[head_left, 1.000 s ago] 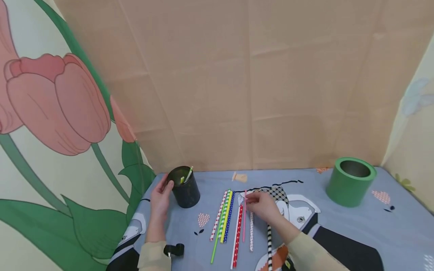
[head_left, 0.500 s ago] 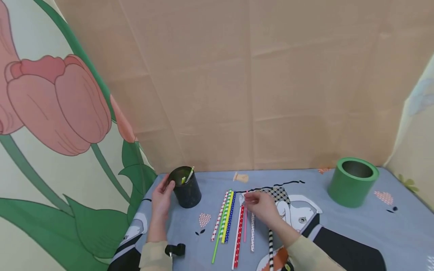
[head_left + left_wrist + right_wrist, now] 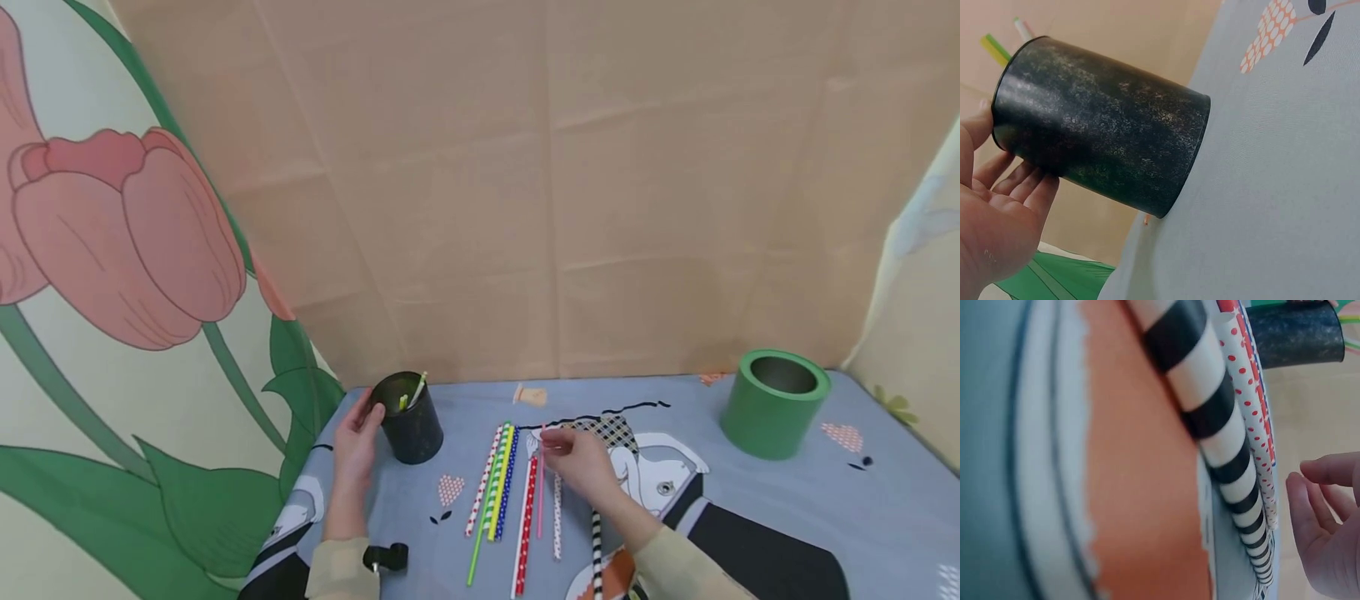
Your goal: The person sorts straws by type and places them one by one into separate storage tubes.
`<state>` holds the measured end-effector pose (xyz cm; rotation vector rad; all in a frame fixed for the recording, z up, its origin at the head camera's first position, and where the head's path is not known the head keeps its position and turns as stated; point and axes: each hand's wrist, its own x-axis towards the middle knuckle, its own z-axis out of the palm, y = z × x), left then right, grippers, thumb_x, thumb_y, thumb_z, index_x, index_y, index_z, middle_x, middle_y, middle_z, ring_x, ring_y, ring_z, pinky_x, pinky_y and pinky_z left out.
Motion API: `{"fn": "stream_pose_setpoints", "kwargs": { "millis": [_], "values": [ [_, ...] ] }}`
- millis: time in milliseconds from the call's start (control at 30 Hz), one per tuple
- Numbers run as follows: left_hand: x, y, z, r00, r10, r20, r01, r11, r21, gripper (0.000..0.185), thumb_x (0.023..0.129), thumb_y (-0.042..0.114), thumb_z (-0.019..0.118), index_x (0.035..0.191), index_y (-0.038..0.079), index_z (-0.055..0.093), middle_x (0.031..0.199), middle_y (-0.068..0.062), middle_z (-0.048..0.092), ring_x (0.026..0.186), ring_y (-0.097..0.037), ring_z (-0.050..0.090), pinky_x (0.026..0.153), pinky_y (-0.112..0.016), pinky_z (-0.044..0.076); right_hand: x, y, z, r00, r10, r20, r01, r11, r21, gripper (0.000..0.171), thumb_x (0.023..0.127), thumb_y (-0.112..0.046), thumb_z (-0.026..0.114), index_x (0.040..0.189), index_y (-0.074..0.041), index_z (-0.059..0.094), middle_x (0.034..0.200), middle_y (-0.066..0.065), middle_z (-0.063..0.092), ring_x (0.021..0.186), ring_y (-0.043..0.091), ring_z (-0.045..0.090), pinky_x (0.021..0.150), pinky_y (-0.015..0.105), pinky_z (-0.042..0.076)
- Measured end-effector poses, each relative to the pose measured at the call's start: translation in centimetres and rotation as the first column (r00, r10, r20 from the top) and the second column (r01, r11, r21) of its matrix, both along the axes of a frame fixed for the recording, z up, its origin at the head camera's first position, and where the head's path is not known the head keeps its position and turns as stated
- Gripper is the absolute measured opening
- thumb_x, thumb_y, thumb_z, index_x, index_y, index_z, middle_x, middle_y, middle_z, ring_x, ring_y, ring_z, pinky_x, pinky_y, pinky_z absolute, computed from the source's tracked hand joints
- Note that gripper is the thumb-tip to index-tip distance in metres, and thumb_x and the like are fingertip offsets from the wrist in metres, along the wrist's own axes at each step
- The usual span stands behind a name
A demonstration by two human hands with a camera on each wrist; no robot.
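Observation:
My left hand (image 3: 357, 442) grips a black cup (image 3: 409, 419) at the table's back left, thumb at the rim and fingers round its side. The left wrist view shows that hand (image 3: 997, 231), the cup (image 3: 1104, 144) and two straw ends (image 3: 994, 47) poking out of it. Several patterned straws (image 3: 498, 479) lie side by side in the middle. My right hand (image 3: 579, 461) hovers over them, its fingertips at the far end of a thin pink straw (image 3: 540, 500). In the right wrist view its fingers (image 3: 1325, 537) are loosely bent with nothing between them, beside a black-and-white striped straw (image 3: 1210, 425).
A green cylinder (image 3: 775, 402) stands open-topped at the back right. A small tan object (image 3: 531, 395) lies near the back wall. A small black object (image 3: 387, 556) sits by my left sleeve. A printed grey-blue cloth (image 3: 787, 500) covers the table, and paper walls close in the back and sides.
Almost nothing: the view shifts slightly, and my right hand's fingertips stay at the pink straw's far end. The left hand keeps its hold on the cup.

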<state>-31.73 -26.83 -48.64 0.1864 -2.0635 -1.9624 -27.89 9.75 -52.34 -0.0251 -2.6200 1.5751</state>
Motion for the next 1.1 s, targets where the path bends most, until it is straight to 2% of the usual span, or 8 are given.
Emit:
{"fn": "stream_pose_setpoints", "kwargs": {
  "millis": [100, 267, 433, 567, 833, 1100],
  "values": [
    [0.1, -0.1, 0.1, 1.000, -0.002, -0.002, 0.002, 1.000, 0.001, 0.062, 0.107, 0.031, 0.069, 0.161, 0.009, 0.049, 0.165, -0.016, 0.046, 0.153, -0.032, 0.041, 0.126, -0.052, 0.030, -0.3, -0.4, -0.1, 1.000, -0.011, -0.005, 0.011, 1.000, 0.030, 0.034, 0.087, 0.002, 0.082, 0.120, -0.002, 0.078, 0.104, 0.005, 0.078, 0.093, 0.021, 0.075, 0.080, 0.037, 0.063],
    [0.1, -0.1, -0.1, 1.000, -0.001, 0.000, 0.001, 1.000, 0.001, 0.063, 0.107, 0.032, 0.070, 0.161, 0.009, 0.048, 0.164, -0.017, 0.047, 0.153, -0.033, 0.041, 0.126, -0.053, 0.029, -0.6, -0.7, -0.1, 1.000, -0.015, 0.013, 0.012, 0.986, 0.165, 0.040, 0.080, -0.002, 0.084, 0.120, -0.003, 0.079, 0.097, 0.002, 0.077, 0.088, 0.019, 0.072, 0.078, 0.039, 0.062],
    [-0.1, -0.1, -0.2, 1.000, 0.002, 0.020, -0.002, 1.000, -0.011, 0.064, 0.105, 0.036, 0.071, 0.161, 0.012, 0.050, 0.163, -0.013, 0.049, 0.152, -0.030, 0.043, 0.126, -0.053, 0.031, -0.6, -0.8, -0.1, 0.999, -0.015, 0.047, 0.004, 0.975, 0.224, 0.047, 0.078, -0.004, 0.086, 0.123, 0.001, 0.076, 0.100, 0.006, 0.078, 0.092, 0.022, 0.073, 0.080, 0.041, 0.063],
    [-0.2, -0.2, -0.3, 1.000, 0.008, 0.013, -0.008, 1.000, -0.012, 0.063, 0.106, 0.036, 0.071, 0.161, 0.012, 0.051, 0.163, -0.014, 0.049, 0.152, -0.031, 0.043, 0.125, -0.053, 0.031, -0.7, -0.9, 0.0, 0.999, 0.001, 0.054, -0.015, 0.966, 0.257, 0.045, 0.077, -0.006, 0.087, 0.121, 0.002, 0.077, 0.099, 0.006, 0.078, 0.090, 0.023, 0.073, 0.080, 0.042, 0.063],
    [0.0, -0.1, -0.1, 1.000, 0.009, 0.011, -0.009, 1.000, -0.006, 0.062, 0.106, 0.035, 0.070, 0.161, 0.013, 0.051, 0.163, -0.014, 0.049, 0.152, -0.031, 0.044, 0.126, -0.052, 0.031, -0.7, -1.2, -0.1, 0.998, 0.028, 0.058, -0.044, 0.957, 0.288, 0.042, 0.074, -0.009, 0.093, 0.113, 0.000, 0.079, 0.088, 0.000, 0.074, 0.080, 0.015, 0.068, 0.075, 0.036, 0.062],
    [0.0, -0.1, -0.2, 1.000, 0.007, 0.008, -0.007, 1.000, -0.002, 0.062, 0.106, 0.035, 0.070, 0.161, 0.013, 0.051, 0.164, -0.015, 0.048, 0.152, -0.032, 0.043, 0.126, -0.053, 0.030, -0.4, -1.6, 0.2, 0.996, 0.055, 0.068, -0.074, 0.949, 0.305, 0.039, 0.074, -0.009, 0.093, 0.110, -0.001, 0.080, 0.080, -0.003, 0.068, 0.071, 0.014, 0.061, 0.063, 0.030, 0.055]
  ]
}}
